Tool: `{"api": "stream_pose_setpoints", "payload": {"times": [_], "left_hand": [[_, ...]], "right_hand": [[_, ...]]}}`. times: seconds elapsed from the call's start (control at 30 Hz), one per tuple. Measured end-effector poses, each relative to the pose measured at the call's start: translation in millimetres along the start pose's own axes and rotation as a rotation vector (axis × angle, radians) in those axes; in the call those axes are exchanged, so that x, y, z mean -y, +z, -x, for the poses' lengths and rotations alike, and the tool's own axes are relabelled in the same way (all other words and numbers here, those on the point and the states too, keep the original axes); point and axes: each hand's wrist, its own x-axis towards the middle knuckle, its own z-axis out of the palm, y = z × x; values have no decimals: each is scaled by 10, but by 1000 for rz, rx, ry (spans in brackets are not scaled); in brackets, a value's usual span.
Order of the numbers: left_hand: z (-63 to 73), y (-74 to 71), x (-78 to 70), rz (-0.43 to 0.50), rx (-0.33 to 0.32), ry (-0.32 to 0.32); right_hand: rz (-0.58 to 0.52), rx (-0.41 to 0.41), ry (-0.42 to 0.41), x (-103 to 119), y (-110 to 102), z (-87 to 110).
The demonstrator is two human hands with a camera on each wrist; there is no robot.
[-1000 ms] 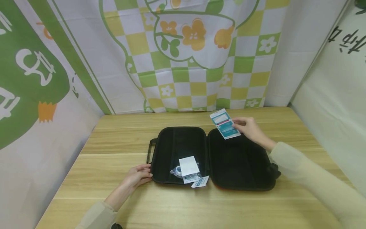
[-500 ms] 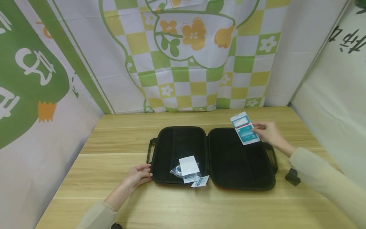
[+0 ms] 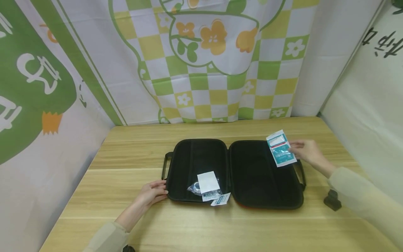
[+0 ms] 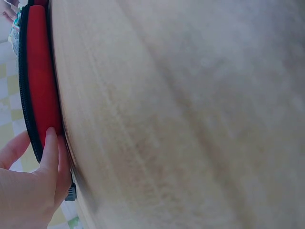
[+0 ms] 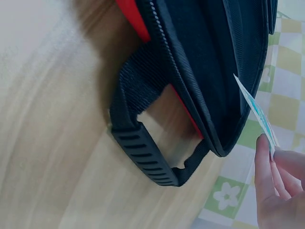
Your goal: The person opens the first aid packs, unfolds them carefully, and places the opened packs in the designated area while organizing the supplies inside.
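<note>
A black zip case (image 3: 252, 182) with a red outside lies unfolded on the wooden table. At its near left corner my left hand (image 3: 152, 193) grips the edge; in the left wrist view its fingers (image 4: 50, 148) lie against the red shell (image 4: 40, 67), thumb on the rim's other side. My right hand (image 3: 306, 152) pinches a flat teal-and-white packet (image 3: 281, 148) by its right edge, over the case's far right corner. Seen edge-on in the right wrist view, the packet (image 5: 257, 109) sits between thumb and fingers. In the left half lie a white packet (image 3: 207, 182) and a clear plastic-wrapped item (image 3: 194, 188).
Another small packet (image 3: 221, 199) hangs over the case's front edge near the hinge. Carry handles stand out at both sides, the right one a black ribbed handle (image 5: 147, 155). A patterned cloth (image 3: 207, 87) hangs behind the table (image 3: 126, 182).
My right hand has moved right and slightly nearer with the teal-and-white packet, from above the far hinge area to the far right corner. The left hand and the case have stayed put.
</note>
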Motion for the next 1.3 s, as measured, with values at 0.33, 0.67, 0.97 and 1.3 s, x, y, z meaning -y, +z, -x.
{"api": "stream_pose_setpoints", "payload": {"times": [0.33, 0.67, 0.97, 1.3], "left_hand": [[5, 6, 2, -1, -12, 1], [7, 9, 9, -9, -14, -1], [-1, 9, 4, 9, -21, 6], [3, 14, 0, 11, -22, 5]], "right_hand": [[-75, 37, 103, -91, 69, 35], [-135, 41, 134, -144, 147, 59], [-159, 81, 171, -161, 211, 37], [-200, 120, 200, -123, 301, -11]]}}
